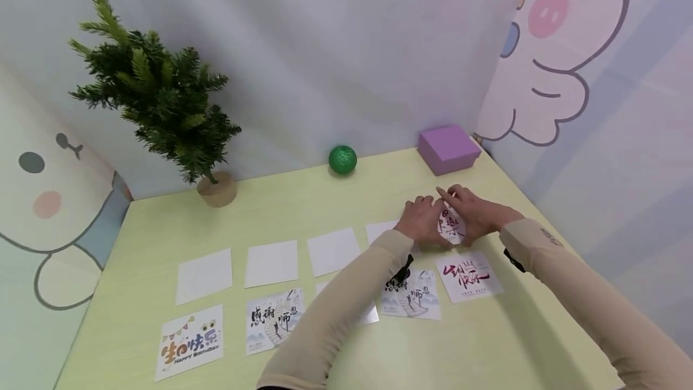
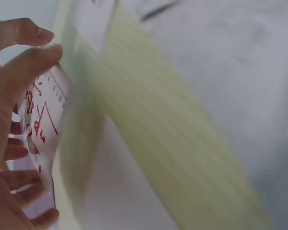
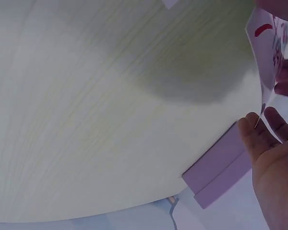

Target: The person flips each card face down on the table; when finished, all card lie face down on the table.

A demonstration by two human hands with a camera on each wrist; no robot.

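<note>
Card (image 1: 451, 225) with red and dark lettering, lifted off the desk (image 1: 303, 197) and held between both hands near the far right corner. The left hand (image 1: 421, 218) grips its left edge, fingers curled round it; the right hand (image 1: 472, 212) pinches the right edge, as the wrist views confirm (image 2: 38, 124) (image 3: 271, 52). The card appears mid-turn. Judged from the layout, four cards in the far row lie blank side up (image 1: 204, 275) and five in the near row show print (image 1: 189, 342), one of them largely hidden under the left forearm; the held card makes ten, so about half seem turned, with the blank ones left. Behind stand one purple box (image 1: 448, 148), one green ball (image 1: 343, 159) and one small potted tree (image 1: 162, 95)
</note>
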